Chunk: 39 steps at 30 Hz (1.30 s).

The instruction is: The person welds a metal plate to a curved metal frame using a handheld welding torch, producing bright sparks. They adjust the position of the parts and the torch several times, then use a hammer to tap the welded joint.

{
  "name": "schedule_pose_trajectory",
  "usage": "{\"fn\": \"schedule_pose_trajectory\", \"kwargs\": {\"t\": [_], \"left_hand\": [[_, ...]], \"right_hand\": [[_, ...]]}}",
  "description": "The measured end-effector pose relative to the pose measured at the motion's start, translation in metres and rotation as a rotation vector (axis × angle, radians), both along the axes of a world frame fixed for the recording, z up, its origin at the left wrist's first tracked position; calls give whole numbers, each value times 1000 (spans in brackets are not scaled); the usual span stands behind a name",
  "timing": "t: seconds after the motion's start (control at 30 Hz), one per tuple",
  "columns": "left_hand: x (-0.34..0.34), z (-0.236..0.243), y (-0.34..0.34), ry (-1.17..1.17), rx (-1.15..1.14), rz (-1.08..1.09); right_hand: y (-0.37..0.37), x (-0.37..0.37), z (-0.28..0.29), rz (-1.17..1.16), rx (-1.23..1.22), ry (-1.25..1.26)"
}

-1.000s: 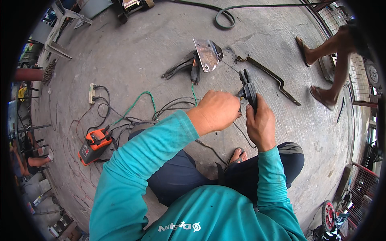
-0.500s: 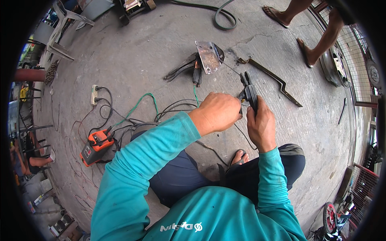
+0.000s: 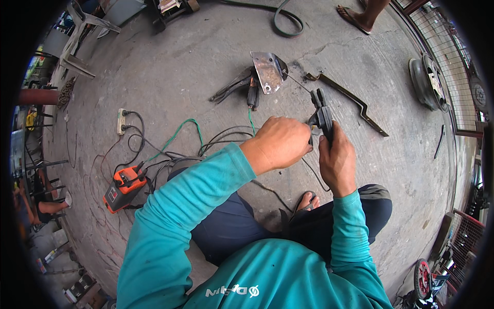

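Note:
My right hand (image 3: 338,159) is wrapped round a black electrode holder (image 3: 323,119), its jaws pointing away from me. From the jaws a thin welding rod (image 3: 298,84) runs to the edge of a scuffed metal plate (image 3: 267,71). My left hand (image 3: 283,141) is closed in a fist right beside the holder; what its fingers grip is hidden. Under the plate's near side lie a black clamp (image 3: 252,96) with a green cable and dark plier-like handles (image 3: 229,86). A bent metal bar (image 3: 355,100) lies on the concrete to the right.
At left stands an orange welding machine (image 3: 125,186), with cables running across the floor. A white power outlet (image 3: 121,121) has two plugs in it. Wheel rims (image 3: 428,82) lean at the right by a mesh fence. A person's foot (image 3: 357,20) shows at the far right.
The other person has stepped away toward the far right, leaving one foot and lower leg mostly in view. My right hand and the holder have shifted very slightly right.

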<state>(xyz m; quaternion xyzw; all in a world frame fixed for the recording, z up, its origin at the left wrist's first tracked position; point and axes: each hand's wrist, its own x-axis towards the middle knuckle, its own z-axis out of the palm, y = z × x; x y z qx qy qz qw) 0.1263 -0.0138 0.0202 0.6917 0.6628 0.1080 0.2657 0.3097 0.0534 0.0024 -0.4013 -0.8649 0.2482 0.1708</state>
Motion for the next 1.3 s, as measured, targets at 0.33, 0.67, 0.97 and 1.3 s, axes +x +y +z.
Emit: {"fn": "schedule_pose_trajectory", "kwargs": {"t": [0.33, 0.67, 0.97, 1.3], "left_hand": [[1, 1, 1, 32, 8, -15], [-2, -3, -4, 26, -109, -126], [-1, 18, -3, 90, -321, -283], [-4, 25, -11, 101, -357, -345]], "right_hand": [[-1, 1, -4, -27, -67, -15], [6, 16, -8, 81, -28, -28], [-2, 15, 3, 144, -1, -107], [12, 24, 14, -68, -137, 90]]}}
